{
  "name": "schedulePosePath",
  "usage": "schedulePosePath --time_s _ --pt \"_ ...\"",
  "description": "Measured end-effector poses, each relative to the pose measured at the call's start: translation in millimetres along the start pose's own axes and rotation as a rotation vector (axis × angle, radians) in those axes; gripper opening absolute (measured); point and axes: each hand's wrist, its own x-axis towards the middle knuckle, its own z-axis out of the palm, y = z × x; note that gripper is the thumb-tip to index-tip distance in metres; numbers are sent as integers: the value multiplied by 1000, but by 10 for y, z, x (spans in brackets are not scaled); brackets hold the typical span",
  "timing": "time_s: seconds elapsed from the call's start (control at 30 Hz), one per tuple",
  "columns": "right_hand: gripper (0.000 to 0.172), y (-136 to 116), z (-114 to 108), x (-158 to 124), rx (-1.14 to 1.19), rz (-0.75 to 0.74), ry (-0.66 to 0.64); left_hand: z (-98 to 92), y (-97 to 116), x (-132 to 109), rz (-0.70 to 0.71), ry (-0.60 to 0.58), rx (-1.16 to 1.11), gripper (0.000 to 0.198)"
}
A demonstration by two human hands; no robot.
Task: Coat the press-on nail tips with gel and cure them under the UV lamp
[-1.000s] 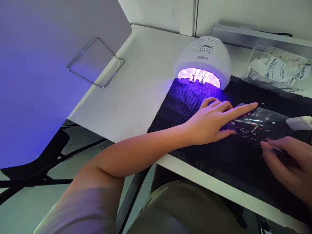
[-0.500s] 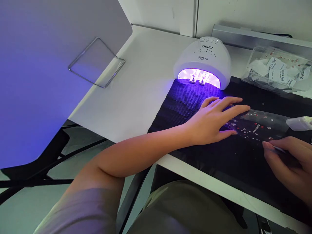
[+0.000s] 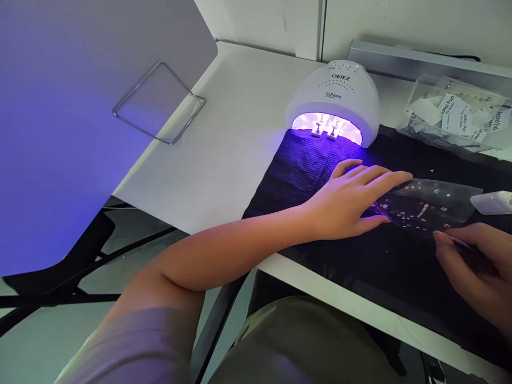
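My left hand (image 3: 352, 197) lies over the left part of a clear sticker sheet (image 3: 452, 205), fingers spread and the fingertips at its edge. Small red and white motifs dot the sheet, which rests on a black cloth (image 3: 360, 272). Close to the sheet's lower right corner, my right hand (image 3: 476, 266) pinches a thin silvery tool (image 3: 460, 243); most of it is hidden in the fingers, so its kind is unclear. Just right of the sheet is a whitish, ribbed object (image 3: 492, 202), cut off by the picture edge.
Behind my left hand stands a white nail lamp (image 3: 334, 88), glowing violet, with two small nail stands (image 3: 332, 130) in its opening. A clear box (image 3: 412, 125) of alcohol pad packets is at the back right. At left, a pale panel (image 3: 80, 106) with a wire loop (image 3: 140, 80) leans over the white table (image 3: 232, 117).
My left hand's fingers have drawn together slightly at the sheet's far side. The right end of the sheet lies a little differently, its edge now clearer. My right hand has shifted slightly right.
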Motion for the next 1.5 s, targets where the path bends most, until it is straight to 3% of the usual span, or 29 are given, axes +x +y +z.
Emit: schedulePosePath --time_s 0.5,1.07,1.5 --pt "52 -12 -3 25 -9 -3 15 7 -3 4 10 0 -6 56" --pt "48 -12 -16 47 -23 -32 -2 -42 27 29 -18 -76 58 55" --pt "45 -6 5 39 2 -20 -4 -22 16 19 6 -23 21 51"
